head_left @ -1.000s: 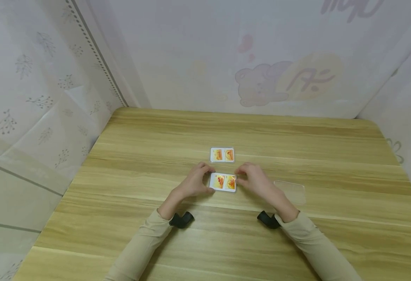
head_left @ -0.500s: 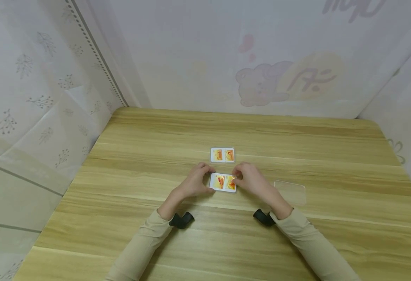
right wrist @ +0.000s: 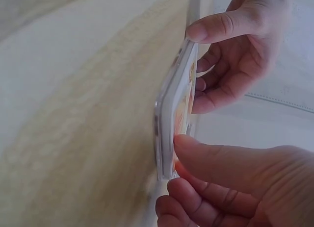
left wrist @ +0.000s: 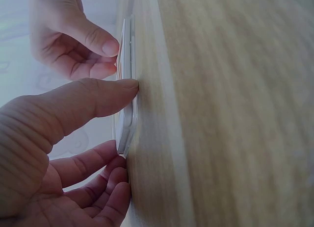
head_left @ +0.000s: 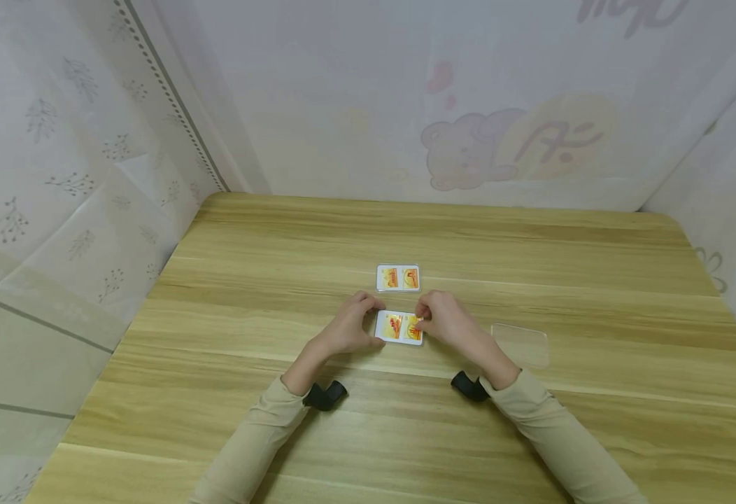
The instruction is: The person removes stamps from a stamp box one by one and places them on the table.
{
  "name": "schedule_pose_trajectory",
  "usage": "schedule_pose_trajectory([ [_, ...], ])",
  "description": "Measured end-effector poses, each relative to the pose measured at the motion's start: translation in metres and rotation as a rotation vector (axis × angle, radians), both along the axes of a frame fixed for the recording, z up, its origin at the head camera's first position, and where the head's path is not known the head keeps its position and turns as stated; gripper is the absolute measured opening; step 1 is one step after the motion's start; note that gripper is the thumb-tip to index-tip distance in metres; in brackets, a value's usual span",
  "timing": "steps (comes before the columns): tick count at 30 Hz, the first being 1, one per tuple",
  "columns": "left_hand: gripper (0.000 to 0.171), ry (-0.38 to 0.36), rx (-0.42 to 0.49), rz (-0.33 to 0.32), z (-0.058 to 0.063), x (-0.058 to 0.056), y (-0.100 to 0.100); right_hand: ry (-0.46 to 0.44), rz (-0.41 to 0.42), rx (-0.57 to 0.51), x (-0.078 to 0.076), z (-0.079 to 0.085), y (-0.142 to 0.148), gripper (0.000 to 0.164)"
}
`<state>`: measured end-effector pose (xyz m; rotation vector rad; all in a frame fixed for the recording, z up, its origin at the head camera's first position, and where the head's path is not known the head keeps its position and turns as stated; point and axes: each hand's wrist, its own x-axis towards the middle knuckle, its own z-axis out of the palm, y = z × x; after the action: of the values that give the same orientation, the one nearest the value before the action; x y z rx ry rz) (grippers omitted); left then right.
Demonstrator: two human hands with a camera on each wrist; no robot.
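A clear plastic case (head_left: pixel 383 327) lies on the table with a stack of white cards (right wrist: pixel 172 102) in it; the top card (head_left: pixel 394 326) bears two orange and yellow pictures. My left hand (head_left: pixel 345 325) holds the case's left end, thumb on the near edge and forefinger on the far edge. At the right end, my right hand (head_left: pixel 450 318) pinches at the top card with thumb and forefinger, its other fingers curled. In the left wrist view the case (left wrist: pixel 131 107) shows edge-on, flat on the wood. The right fingertips partly hide the right-hand picture.
Just beyond lies a similar case of picture cards (head_left: pixel 397 278). A transparent lid (head_left: pixel 519 344) rests on the wooden table (head_left: pixel 280 245) to the right of my right hand. Patterned curtains (head_left: pixel 343 105) hang behind the table and at its sides.
My right hand has moved slightly left, from beside the case's right edge onto the top card's right end. My left hand and the case have stayed in place.
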<state>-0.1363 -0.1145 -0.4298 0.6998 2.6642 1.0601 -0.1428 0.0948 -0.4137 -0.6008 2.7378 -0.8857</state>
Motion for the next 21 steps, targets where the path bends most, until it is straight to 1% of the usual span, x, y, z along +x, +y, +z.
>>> schedule_pose_trajectory([
  [5,0.051,0.001,0.005,-0.002,-0.0011,-0.0002,-0.0006,-0.026,-0.009,0.006,-0.0013,0.0022,-0.0010,0.013],
  [12,0.050,0.004,0.007,-0.004,-0.0025,-0.0009,-0.0007,-0.016,-0.008,-0.002,-0.0014,0.0028,-0.0023,0.017],
  [21,0.050,0.000,0.013,-0.004,-0.0020,-0.0008,-0.0011,-0.025,-0.028,0.000,0.0004,0.0039,-0.0050,0.017],
])
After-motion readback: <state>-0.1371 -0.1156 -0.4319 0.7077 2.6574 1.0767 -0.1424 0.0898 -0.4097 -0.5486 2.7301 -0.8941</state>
